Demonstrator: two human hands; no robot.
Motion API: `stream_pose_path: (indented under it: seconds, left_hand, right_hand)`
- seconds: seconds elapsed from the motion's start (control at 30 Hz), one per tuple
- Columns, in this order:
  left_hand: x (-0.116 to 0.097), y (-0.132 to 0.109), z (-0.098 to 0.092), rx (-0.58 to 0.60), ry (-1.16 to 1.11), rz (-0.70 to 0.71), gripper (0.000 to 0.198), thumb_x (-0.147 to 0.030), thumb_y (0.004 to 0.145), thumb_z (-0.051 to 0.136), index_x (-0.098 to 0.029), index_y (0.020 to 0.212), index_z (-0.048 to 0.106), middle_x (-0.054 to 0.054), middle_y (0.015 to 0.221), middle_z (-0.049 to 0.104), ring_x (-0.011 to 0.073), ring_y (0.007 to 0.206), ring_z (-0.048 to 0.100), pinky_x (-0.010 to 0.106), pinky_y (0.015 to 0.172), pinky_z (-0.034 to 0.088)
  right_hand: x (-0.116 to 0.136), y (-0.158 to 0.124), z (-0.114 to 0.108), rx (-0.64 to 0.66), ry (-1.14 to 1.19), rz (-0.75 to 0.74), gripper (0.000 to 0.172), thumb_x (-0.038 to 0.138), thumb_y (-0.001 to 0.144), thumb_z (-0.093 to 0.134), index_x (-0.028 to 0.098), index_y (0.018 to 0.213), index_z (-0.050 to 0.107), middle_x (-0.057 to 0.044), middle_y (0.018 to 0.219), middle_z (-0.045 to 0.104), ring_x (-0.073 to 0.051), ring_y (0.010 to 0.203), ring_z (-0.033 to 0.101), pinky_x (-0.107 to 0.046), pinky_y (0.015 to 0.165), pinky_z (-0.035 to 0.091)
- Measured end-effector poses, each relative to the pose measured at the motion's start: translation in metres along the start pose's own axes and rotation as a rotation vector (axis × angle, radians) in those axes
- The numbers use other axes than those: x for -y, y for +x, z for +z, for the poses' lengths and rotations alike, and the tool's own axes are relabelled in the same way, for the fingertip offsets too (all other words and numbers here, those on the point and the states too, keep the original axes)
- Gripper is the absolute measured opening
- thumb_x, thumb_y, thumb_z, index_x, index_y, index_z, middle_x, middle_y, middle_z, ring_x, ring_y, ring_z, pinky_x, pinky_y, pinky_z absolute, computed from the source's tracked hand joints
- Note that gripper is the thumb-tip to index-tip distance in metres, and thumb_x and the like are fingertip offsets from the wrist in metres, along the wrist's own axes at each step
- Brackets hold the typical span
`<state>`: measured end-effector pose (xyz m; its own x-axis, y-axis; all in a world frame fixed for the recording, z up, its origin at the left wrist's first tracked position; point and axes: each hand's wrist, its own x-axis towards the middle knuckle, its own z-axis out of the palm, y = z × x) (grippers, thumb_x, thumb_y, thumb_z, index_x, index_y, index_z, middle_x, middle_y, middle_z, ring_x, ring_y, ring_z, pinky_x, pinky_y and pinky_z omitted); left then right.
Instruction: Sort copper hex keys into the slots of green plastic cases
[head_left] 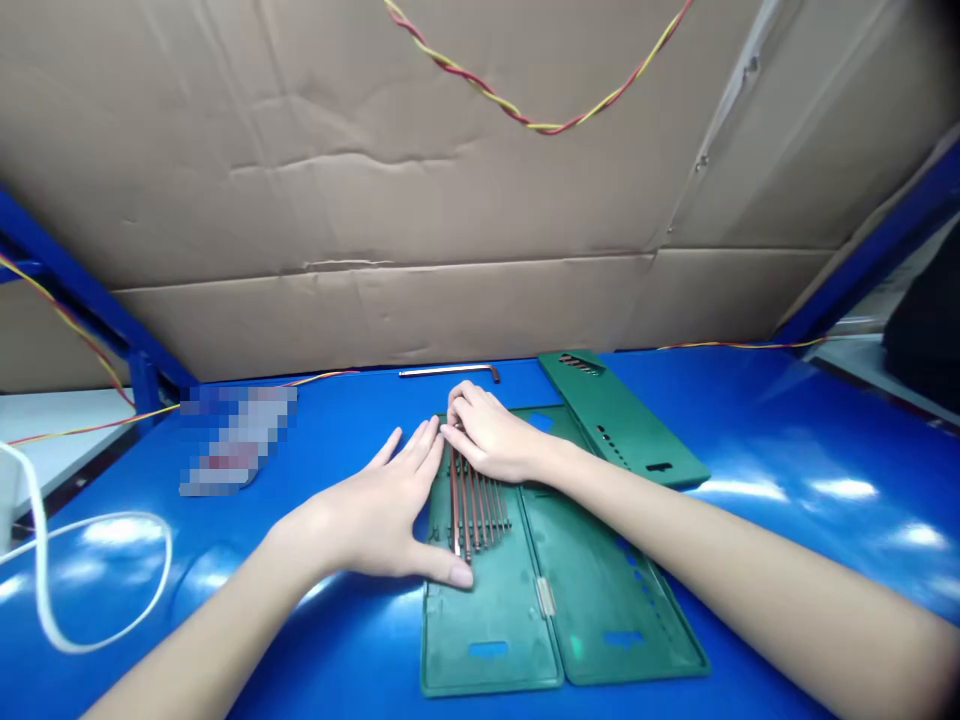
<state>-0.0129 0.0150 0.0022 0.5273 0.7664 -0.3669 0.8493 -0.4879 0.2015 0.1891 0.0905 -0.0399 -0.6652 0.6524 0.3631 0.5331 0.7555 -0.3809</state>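
Observation:
An unfolded green plastic case (502, 610) lies on the blue table. Several brown hex keys (480, 510) sit side by side in its left half. My left hand (390, 510) is spread at the case's left edge, its thumb resting near the lower ends of the keys and its fingertips at the upper left. Over the upper ends of the keys, my right hand (491, 435) has its fingers curled and pressed together; whatever they pinch is hidden beneath them. The right forearm crosses above the case's right half.
Behind the case lies a single hex key (450, 371). A closed green case (630, 420) overlaps the open one at the back right. A pixelated packet (240, 440) and a white cable (45, 580) are on the left. Cardboard (450, 200) stands behind, with a twisted wire (551, 128).

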Motion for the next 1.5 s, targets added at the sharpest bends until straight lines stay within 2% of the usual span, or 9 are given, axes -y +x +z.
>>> stream_pose_path:
  seconds: [0.27, 0.47, 0.6, 0.73, 0.8, 1.03, 1.27, 1.37, 1.5]
  left_hand:
    - [-0.001, 0.001, 0.001, -0.027, 0.008, 0.044, 0.146, -0.100, 0.065, 0.052, -0.014, 0.161, -0.017, 0.016, 0.165, -0.017, 0.0448, 0.150, -0.013, 0.060, 0.123, 0.008]
    - [-0.001, -0.001, -0.002, 0.019, -0.029, -0.004, 0.146, -0.100, 0.065, 0.053, -0.015, 0.160, -0.016, 0.015, 0.165, -0.017, 0.0450, 0.150, -0.014, 0.059, 0.123, 0.011]
    - [0.003, -0.001, -0.002, -0.016, -0.042, 0.029, 0.141, -0.098, 0.067, 0.055, -0.020, 0.161, -0.016, 0.015, 0.164, -0.017, 0.0459, 0.149, -0.014, 0.063, 0.121, 0.014]
    - [0.004, -0.001, -0.003, 0.001, -0.052, -0.011, 0.138, -0.095, 0.069, 0.058, -0.019, 0.163, -0.009, 0.014, 0.164, -0.015, 0.0468, 0.148, -0.013, 0.062, 0.121, 0.015]
    - [0.002, -0.001, -0.005, 0.003, -0.049, -0.007, 0.132, -0.094, 0.074, 0.055, -0.019, 0.163, -0.007, 0.013, 0.164, -0.014, 0.0448, 0.149, -0.013, 0.060, 0.122, 0.014]
    - [0.001, -0.002, -0.005, 0.000, -0.016, 0.005, 0.134, -0.097, 0.073, 0.051, -0.016, 0.163, -0.007, 0.014, 0.164, -0.016, 0.0443, 0.149, -0.014, 0.060, 0.123, 0.011]
    - [-0.001, -0.003, -0.008, 0.001, 0.003, 0.020, 0.134, -0.097, 0.074, 0.049, -0.014, 0.163, -0.007, 0.014, 0.163, -0.016, 0.0429, 0.149, -0.015, 0.059, 0.123, 0.011]
    - [-0.002, -0.003, -0.008, 0.008, 0.001, 0.010, 0.133, -0.096, 0.075, 0.050, -0.014, 0.162, -0.008, 0.013, 0.163, -0.018, 0.0424, 0.149, -0.016, 0.056, 0.124, 0.009]
    - [0.000, -0.003, -0.005, -0.007, -0.025, -0.002, 0.135, -0.096, 0.073, 0.053, -0.015, 0.163, -0.006, 0.014, 0.164, -0.015, 0.0462, 0.149, -0.014, 0.062, 0.122, 0.014]
  right_hand:
    - [0.002, 0.002, 0.001, -0.100, 0.090, 0.011, 0.018, 0.030, 0.104, 0.040, 0.020, 0.090, 0.046, -0.009, 0.098, 0.052, -0.021, 0.088, 0.048, -0.039, 0.086, 0.045]
    - [0.000, 0.001, -0.020, -0.052, 0.221, -0.057, 0.021, 0.038, 0.100, 0.053, 0.018, 0.100, 0.058, -0.008, 0.096, 0.067, -0.021, 0.088, 0.059, -0.038, 0.085, 0.049]
    - [-0.006, 0.003, -0.057, 0.138, 0.519, -0.084, 0.022, 0.037, 0.093, 0.064, 0.018, 0.102, 0.070, -0.006, 0.102, 0.075, -0.019, 0.094, 0.069, -0.035, 0.089, 0.054]
    - [-0.017, 0.000, -0.091, 0.503, 0.798, 0.073, 0.029, 0.039, 0.085, 0.075, 0.015, 0.102, 0.072, -0.007, 0.091, 0.078, -0.020, 0.087, 0.075, -0.033, 0.081, 0.059]
    - [-0.024, -0.004, -0.102, 0.556, 0.837, 0.159, 0.031, 0.039, 0.082, 0.078, 0.015, 0.100, 0.073, -0.008, 0.089, 0.079, -0.021, 0.086, 0.076, -0.034, 0.081, 0.061]
    - [-0.063, -0.013, -0.113, 0.224, 0.884, 0.342, 0.035, 0.040, 0.075, 0.085, 0.015, 0.096, 0.074, -0.010, 0.092, 0.080, -0.025, 0.090, 0.077, -0.041, 0.087, 0.063]
    - [-0.077, -0.006, -0.084, -0.096, 0.926, 0.491, 0.035, 0.037, 0.072, 0.089, 0.015, 0.094, 0.073, -0.014, 0.094, 0.079, -0.025, 0.094, 0.077, -0.041, 0.087, 0.064]
    - [-0.070, 0.001, -0.073, -0.107, 0.714, 0.463, 0.030, 0.036, 0.075, 0.085, 0.014, 0.093, 0.074, -0.012, 0.089, 0.079, -0.023, 0.083, 0.077, -0.038, 0.079, 0.064]
    - [-0.058, 0.012, -0.066, -0.069, 0.187, 0.298, 0.011, 0.026, 0.084, 0.073, 0.017, 0.087, 0.077, -0.003, 0.071, 0.076, -0.018, 0.064, 0.073, -0.030, 0.070, 0.058]
